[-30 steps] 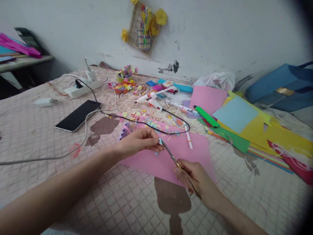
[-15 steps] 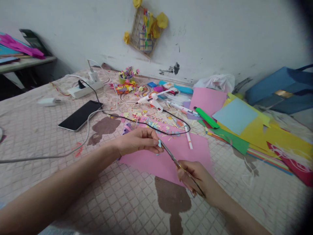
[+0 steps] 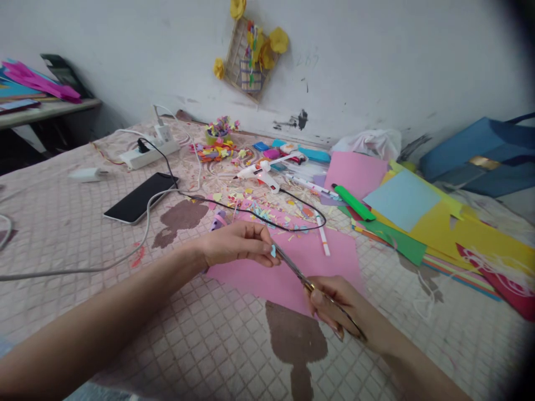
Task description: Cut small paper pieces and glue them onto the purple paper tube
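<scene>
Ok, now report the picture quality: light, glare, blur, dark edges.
Head view: soft light without hard shadows; head view: a pale glint on the blue bag; head view: black vignetting in both right-hand corners; head view: scissors and light-blue scrap slightly soft, finest edges unclear.

The left hand (image 3: 240,243) pinches a small piece of light blue paper (image 3: 273,251). The right hand (image 3: 343,303) grips scissors (image 3: 293,267), blades pointing far and left, ending close by the piece; whether they touch it is hard to tell. Both hands are above a pink sheet (image 3: 259,284) on the cloth (image 3: 200,334). Small paper scraps (image 3: 263,213) lie over the sheet's far part, with a white glue gun (image 3: 266,175) beyond them. To the left are a phone (image 3: 142,196) and, farther, a power strip (image 3: 152,154). Coloured papers (image 3: 480,239) and a green cutter (image 3: 353,201) lie to the right, near a blue bag (image 3: 472,147).
</scene>
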Available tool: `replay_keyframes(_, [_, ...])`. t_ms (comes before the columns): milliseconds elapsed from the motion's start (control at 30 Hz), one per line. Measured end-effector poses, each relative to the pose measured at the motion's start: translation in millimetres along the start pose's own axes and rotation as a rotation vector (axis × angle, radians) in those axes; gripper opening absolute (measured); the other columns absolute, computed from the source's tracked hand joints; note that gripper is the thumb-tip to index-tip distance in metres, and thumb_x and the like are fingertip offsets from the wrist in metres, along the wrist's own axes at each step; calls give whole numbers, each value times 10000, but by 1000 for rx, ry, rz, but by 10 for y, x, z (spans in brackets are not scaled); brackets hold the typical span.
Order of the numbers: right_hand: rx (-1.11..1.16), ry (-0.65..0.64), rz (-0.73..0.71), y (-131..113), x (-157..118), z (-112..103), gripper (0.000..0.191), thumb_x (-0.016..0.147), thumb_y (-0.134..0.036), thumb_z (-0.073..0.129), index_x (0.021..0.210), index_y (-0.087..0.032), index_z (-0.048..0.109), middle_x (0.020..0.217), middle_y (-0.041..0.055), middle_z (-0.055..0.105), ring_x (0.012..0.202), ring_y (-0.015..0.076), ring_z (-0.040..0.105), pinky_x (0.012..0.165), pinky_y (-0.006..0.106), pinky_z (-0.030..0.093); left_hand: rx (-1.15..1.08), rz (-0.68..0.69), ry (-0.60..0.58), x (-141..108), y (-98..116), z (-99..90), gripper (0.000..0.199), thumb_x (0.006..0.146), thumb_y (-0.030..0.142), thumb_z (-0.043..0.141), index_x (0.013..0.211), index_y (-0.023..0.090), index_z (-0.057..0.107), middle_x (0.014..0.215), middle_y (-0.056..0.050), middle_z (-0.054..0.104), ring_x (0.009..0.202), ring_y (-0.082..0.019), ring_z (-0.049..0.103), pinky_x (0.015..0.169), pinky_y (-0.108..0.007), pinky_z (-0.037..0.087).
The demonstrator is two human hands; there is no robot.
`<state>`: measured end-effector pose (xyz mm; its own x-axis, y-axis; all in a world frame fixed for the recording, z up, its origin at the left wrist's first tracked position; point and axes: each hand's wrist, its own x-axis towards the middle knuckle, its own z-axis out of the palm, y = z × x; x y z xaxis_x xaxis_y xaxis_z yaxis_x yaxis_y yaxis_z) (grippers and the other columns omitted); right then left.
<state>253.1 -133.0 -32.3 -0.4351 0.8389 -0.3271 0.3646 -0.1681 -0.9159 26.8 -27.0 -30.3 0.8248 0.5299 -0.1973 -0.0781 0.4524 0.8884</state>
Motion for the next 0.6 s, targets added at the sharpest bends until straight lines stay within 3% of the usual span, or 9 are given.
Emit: replay_keyframes(600, [-69, 10, 23, -22, -1, -7, 460, 818, -600, 417, 611, -189, 415, 445, -75, 348, 369, 60, 309, 353, 178, 233, 25, -7, -34, -10, 10, -6, 92, 739, 146, 654, 728, 117, 568, 836, -71, 690, 796, -121, 658, 722, -221, 521])
